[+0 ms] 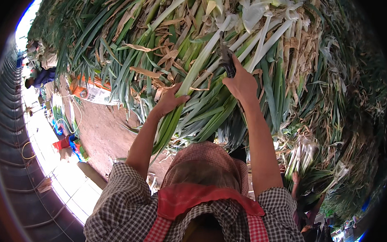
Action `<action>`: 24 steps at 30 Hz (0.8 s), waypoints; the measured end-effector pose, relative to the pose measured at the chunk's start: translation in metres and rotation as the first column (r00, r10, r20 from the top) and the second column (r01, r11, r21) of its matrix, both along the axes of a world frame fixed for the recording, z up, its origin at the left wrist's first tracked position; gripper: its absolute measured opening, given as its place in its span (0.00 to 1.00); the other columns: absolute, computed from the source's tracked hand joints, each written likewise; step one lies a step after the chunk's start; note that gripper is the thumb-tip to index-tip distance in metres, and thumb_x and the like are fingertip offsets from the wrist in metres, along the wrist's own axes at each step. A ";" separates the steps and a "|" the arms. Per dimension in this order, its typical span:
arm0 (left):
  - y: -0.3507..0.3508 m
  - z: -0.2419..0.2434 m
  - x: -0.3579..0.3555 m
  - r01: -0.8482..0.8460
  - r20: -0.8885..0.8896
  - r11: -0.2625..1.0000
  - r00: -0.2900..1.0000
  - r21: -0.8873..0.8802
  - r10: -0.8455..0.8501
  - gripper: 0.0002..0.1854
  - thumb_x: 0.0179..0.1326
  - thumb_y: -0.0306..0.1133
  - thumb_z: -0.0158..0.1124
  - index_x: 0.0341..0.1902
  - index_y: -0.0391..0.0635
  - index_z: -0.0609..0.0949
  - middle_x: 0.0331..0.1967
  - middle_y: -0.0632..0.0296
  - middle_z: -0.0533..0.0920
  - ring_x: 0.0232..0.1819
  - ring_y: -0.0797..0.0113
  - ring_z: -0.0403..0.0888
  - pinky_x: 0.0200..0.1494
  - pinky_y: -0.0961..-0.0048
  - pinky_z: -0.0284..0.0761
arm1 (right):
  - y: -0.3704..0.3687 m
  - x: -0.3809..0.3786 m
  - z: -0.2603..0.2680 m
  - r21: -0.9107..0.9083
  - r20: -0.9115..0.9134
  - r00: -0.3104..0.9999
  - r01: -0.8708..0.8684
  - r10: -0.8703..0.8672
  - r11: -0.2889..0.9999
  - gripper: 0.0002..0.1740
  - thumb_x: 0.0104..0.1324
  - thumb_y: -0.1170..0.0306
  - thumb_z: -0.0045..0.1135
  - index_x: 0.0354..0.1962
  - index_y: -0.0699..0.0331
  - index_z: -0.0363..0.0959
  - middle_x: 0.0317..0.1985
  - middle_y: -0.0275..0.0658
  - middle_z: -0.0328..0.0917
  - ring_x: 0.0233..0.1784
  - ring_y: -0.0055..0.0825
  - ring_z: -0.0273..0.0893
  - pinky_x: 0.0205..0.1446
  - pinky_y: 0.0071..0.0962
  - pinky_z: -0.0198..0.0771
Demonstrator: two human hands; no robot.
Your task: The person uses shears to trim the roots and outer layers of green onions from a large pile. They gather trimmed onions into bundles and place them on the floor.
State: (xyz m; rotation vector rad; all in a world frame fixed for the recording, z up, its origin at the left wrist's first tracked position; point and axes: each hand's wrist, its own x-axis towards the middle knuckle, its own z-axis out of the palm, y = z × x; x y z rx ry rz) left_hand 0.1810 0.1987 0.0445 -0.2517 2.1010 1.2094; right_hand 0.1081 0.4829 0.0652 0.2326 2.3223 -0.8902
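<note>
My left hand (169, 102) grips a leek stalk (198, 62) around its green part, its white end slanting up to the right. In my right hand (244, 79) is a dark tool (227, 59) with a black handle, perhaps an air gun; its narrow tip points up near the white end of that stalk. Several more leeks (263, 43) lie beside and behind the tool, white ends up. Dry brown leaves (170, 53) cling among the green ones. What the tool's tip touches cannot be told.
A large heap of leeks (97, 37) fills the far side and the right. At left are bare ground (116, 121), an orange and white sack (97, 92) and a person in dark blue (44, 77). Another person's hand (295, 177) holds leeks at lower right.
</note>
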 end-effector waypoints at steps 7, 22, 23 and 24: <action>0.019 0.030 -0.004 -0.093 0.022 0.989 0.996 0.117 0.092 0.41 0.53 0.35 0.71 0.71 0.45 0.64 0.52 0.57 0.79 0.48 0.72 0.76 0.55 0.72 0.71 | 0.029 -0.020 0.004 0.062 -0.148 0.984 0.105 -0.095 0.993 0.51 0.48 0.59 0.56 0.71 0.43 0.49 0.33 0.44 0.82 0.33 0.44 0.81 0.38 0.41 0.74; 0.050 -0.084 -0.207 -0.068 -0.403 0.858 0.900 -0.510 -0.169 0.33 0.63 0.47 0.60 0.65 0.37 0.69 0.64 0.44 0.69 0.64 0.49 0.67 0.63 0.56 0.67 | 0.013 0.094 0.014 -0.226 0.018 0.988 0.153 -0.153 0.962 0.50 0.50 0.61 0.63 0.71 0.43 0.50 0.37 0.43 0.81 0.39 0.43 0.81 0.44 0.38 0.75; 0.031 -0.111 -0.216 -0.195 -0.463 0.800 0.879 -0.567 -0.114 0.34 0.61 0.48 0.62 0.64 0.38 0.70 0.61 0.44 0.71 0.62 0.49 0.70 0.61 0.56 0.68 | 0.010 0.095 0.014 -0.231 0.010 0.991 0.133 -0.134 0.964 0.50 0.50 0.61 0.63 0.71 0.43 0.50 0.36 0.44 0.81 0.39 0.44 0.81 0.44 0.39 0.75; 0.035 -0.117 -0.228 -0.303 -0.523 0.741 0.849 -0.600 -0.076 0.36 0.59 0.50 0.65 0.64 0.39 0.70 0.59 0.44 0.74 0.60 0.49 0.72 0.60 0.55 0.70 | 0.008 0.099 0.008 -0.239 -0.006 0.993 0.114 -0.119 0.964 0.50 0.50 0.61 0.63 0.71 0.42 0.50 0.36 0.43 0.82 0.38 0.44 0.81 0.44 0.39 0.75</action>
